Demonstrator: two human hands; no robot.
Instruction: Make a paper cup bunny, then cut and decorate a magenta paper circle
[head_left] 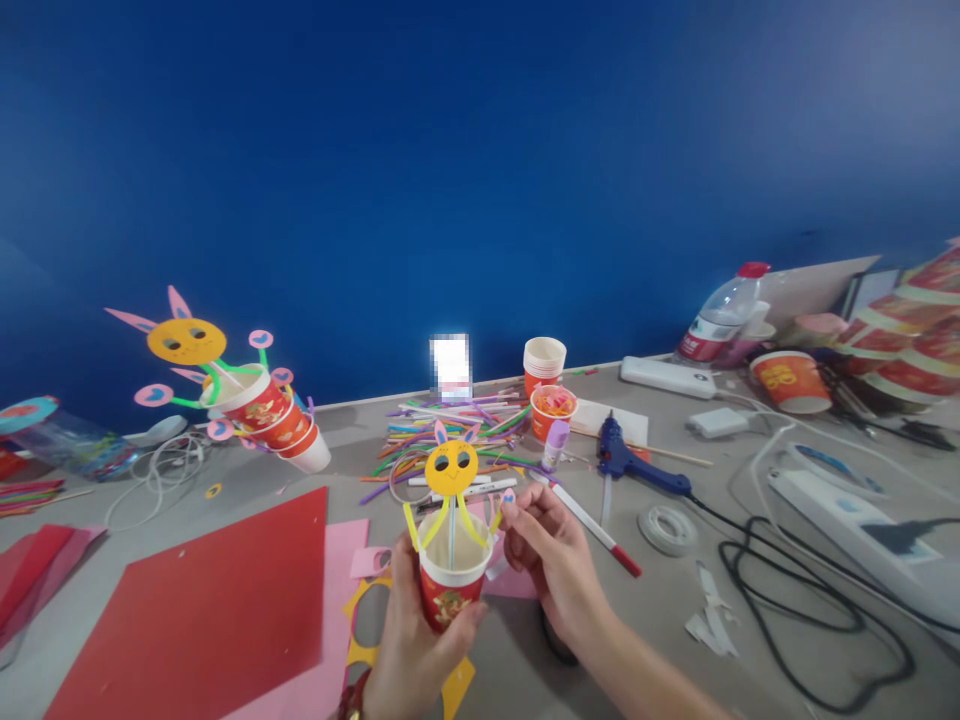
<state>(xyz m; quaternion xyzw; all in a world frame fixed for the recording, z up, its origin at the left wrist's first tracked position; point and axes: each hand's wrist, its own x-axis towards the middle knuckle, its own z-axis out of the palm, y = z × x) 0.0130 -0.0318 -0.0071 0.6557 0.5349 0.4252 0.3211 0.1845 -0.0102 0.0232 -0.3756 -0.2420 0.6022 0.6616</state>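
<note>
My left hand [421, 640] is wrapped round a red paper cup [450, 598] with a white rim, held upright. Above its mouth stands a yellow paper rabbit face [451, 467] with pink ears, on a pale straw. Yellow pipe cleaner arms [411, 525] come up out of the cup on both sides. At the cup's right, my right hand [551, 545] pinches a small pink paper disc [508, 500] with a blue heart, at the end of the right arm. Whether the disc is fixed to the arm I cannot tell.
At left, a finished-looking rabbit figure [186, 342] leans from stacked cups [266, 415]. Red card [202, 610] lies below it. Pipe cleaners [450, 425], a scrap cup [553, 412], a purple glue stick [555, 445], a blue glue gun [626, 460], tape [667, 529] and a power strip [862, 530] are around.
</note>
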